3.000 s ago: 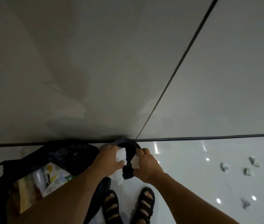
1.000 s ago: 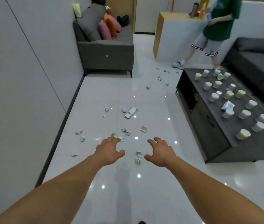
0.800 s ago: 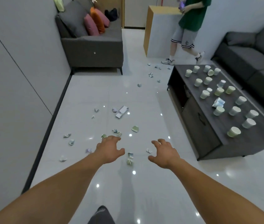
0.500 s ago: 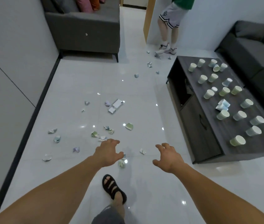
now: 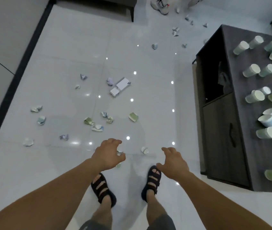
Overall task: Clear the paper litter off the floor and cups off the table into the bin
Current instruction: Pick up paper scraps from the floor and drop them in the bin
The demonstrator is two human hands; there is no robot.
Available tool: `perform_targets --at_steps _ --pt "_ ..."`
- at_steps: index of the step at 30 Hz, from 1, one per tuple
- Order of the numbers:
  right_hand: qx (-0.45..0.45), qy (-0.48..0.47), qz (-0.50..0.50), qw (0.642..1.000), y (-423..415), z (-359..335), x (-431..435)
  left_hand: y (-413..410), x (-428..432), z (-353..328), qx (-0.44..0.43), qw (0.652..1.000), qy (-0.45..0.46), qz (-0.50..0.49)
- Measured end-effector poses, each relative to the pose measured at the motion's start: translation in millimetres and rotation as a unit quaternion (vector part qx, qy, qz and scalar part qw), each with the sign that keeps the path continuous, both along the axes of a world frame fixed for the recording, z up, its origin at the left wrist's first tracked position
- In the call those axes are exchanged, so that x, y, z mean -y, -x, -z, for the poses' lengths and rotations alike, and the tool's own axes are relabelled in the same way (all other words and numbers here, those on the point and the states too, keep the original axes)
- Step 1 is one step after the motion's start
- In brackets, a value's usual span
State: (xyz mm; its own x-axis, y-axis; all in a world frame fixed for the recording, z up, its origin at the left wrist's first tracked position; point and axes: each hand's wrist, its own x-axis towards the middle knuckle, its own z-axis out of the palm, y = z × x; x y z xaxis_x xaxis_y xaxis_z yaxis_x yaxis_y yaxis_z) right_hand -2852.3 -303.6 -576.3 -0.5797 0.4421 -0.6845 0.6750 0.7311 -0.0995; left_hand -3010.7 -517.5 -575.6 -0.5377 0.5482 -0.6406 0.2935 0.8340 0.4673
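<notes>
The person wore black open-toed sandals. The left sandal point(image 5: 103, 190) and the right sandal point(image 5: 152, 181) each had several broad straps across the foot, with gaps between them, over a thick dark sole. The hems of dark grey shorts point(image 5: 162, 221) sat above bare lower legs. The left forearm point(image 5: 57, 188) and right forearm point(image 5: 215, 193) were uncovered.

The floor point(image 5: 62, 165) is glossy white tile with thin grey joints and bright specks of reflected light, edged by a black skirting strip point(image 5: 21, 67) under a pale grey wall point(image 5: 2, 30). The crumpled paper litter point(image 5: 88, 121) on it is pale green, pale blue, lilac and white, with two flat white cards point(image 5: 120, 86) among it. The table point(image 5: 241, 113) is dark charcoal with a faint wood grain, its cups point(image 5: 255, 96) pastel green and blue with white ends, and the sandals point(image 5: 103, 188) are black.
</notes>
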Motion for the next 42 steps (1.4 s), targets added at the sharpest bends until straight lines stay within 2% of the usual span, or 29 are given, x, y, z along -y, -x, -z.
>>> perform_targets --at_steps 8,15,19,22,26,29,33,35,39,42 --pt "0.0 -0.004 -0.063 0.998 34.7 212.0 -79.1 3.6 -83.0 207.1 -0.002 1.0 -0.004 -0.022" --pt "-0.003 0.009 -0.074 0.997 38.3 425.7 -86.0 15.4 -126.5 400.6 -0.019 0.999 -0.037 0.019" --pt "0.026 0.004 -0.074 0.997 29.1 514.4 -73.8 31.1 -128.2 471.3 -0.023 0.998 -0.037 0.037" --pt "0.021 -0.001 -0.039 0.999 18.8 554.2 -68.5 39.5 -130.0 500.3 -0.022 0.995 -0.025 0.095" --pt "-0.046 -0.017 -0.023 0.999 25.1 563.1 -66.0 41.1 -134.4 506.3 0.001 0.995 -0.026 0.094" --pt "-0.137 0.011 -0.027 0.99 53.3 529.2 -61.0 36.9 -128.6 486.6 0.037 0.996 -0.032 0.069" --pt "-0.328 0.051 -0.092 0.939 95.5 441.3 -41.0 34.1 -107.8 431.8 0.1 0.99 -0.086 -0.059" --pt "-0.392 0.067 -0.126 0.909 106.5 394.1 -26.6 34.7 -94.1 395.8 0.109 0.977 -0.134 -0.122" --pt "-0.41 0.1 -0.154 0.894 123.4 325.8 2.9 43.2 -64.1 328.8 0.11 0.954 -0.184 -0.207" --pt "-0.381 0.135 -0.155 0.901 132.2 315.0 24.8 51.1 -36.4 309.0 0.096 0.944 -0.175 -0.264"
